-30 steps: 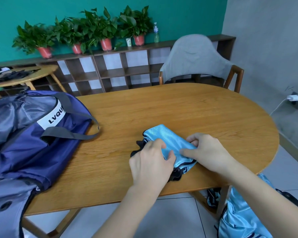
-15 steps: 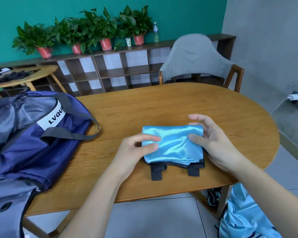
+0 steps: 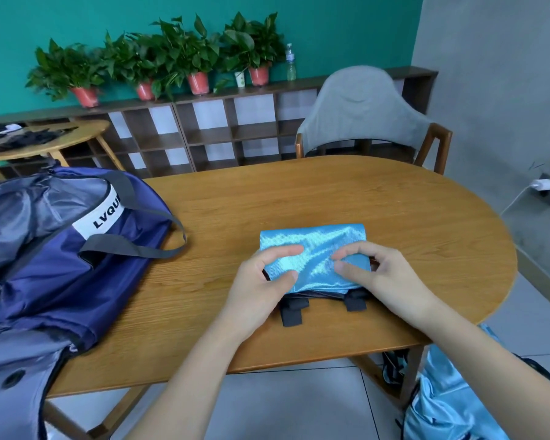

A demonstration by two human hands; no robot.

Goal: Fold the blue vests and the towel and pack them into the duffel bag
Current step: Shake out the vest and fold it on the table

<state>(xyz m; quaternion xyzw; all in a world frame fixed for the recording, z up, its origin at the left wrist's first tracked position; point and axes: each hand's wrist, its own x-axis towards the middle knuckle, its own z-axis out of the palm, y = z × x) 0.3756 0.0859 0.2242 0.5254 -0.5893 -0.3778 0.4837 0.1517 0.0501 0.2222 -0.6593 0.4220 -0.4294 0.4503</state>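
A folded shiny light-blue vest (image 3: 315,249) with black straps poking out at its near edge lies on the wooden table (image 3: 331,192) in front of me. My left hand (image 3: 261,287) pinches the vest's left side between thumb and fingers. My right hand (image 3: 381,277) grips its right side, fingers curled over the fabric. The navy duffel bag (image 3: 61,265), unzipped with a grey lining and grey handles, sits on the table's left end. More light-blue vests (image 3: 451,398) lie in a heap below the table at lower right.
A grey-covered chair (image 3: 362,112) stands at the table's far side. A low shelf with potted plants (image 3: 172,58) and a bottle runs along the teal wall. A small round table (image 3: 45,141) with dark items is at far left.
The vest went from a narrow diagonal bundle to a wider rectangle lying square to me. Both hands shifted from pressing on top to holding its left and right sides.
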